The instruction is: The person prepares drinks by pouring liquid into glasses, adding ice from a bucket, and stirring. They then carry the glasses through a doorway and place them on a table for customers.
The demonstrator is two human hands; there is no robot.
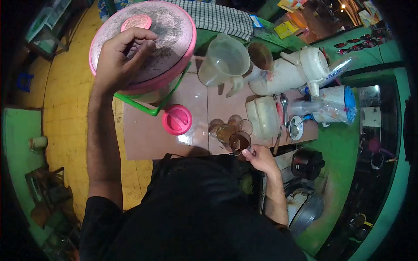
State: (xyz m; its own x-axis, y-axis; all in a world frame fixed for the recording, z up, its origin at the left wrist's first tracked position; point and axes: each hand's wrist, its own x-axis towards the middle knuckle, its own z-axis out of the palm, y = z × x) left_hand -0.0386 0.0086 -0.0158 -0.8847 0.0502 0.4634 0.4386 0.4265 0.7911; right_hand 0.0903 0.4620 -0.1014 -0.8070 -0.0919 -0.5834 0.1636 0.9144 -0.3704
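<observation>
My left hand [130, 54] is over the pink-rimmed lid [174, 26] of a large cooler bucket, its fingers curled near the round knob [136, 23]; whether it holds anything is hidden. At the table's front edge my right hand [260, 157] grips a glass mug [240, 142] of dark brown liquid by its handle side. Several other glasses stand close beside that mug, one of them [225, 133] with brownish contents. A pink round lid [177, 119] lies on the tiled table [143, 137] below the bucket.
Behind the glasses stand a clear pitcher [223, 61], a brown-stained jug [260, 56] and a white thermos-like jug [283, 74] lying tilted. A whitish plastic container [263, 116], spoons [284, 104] and a small dish [295, 127] are at the right. A dark pot [307, 163] sits lower right.
</observation>
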